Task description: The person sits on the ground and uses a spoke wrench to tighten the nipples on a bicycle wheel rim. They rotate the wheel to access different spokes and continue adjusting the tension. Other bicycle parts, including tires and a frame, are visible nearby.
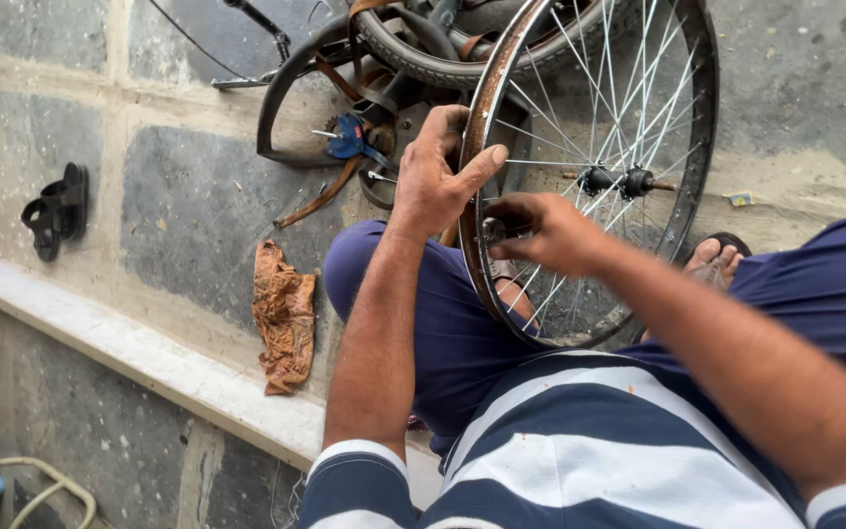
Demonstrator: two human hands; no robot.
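Left hand (433,176) gripping the rusty rim of the spoked bicycle wheel (682,186), thumb pressing across the rim's edge, fingers curling behind. Right hand (545,233) reaching in among the spokes just inside the rim, fingertips pinching together on a small dark fitting (494,230), exact kind too small to tell. Wheel standing upright between the knees, hub and axle (617,180) sitting near centre. Tyres and frame parts (413,49) crowding the wheel's far edge. Crumpled brown rag (284,315) lying well apart on open floor to the left, near the pale ledge (149,358). Black sandal (59,211) lying farther left
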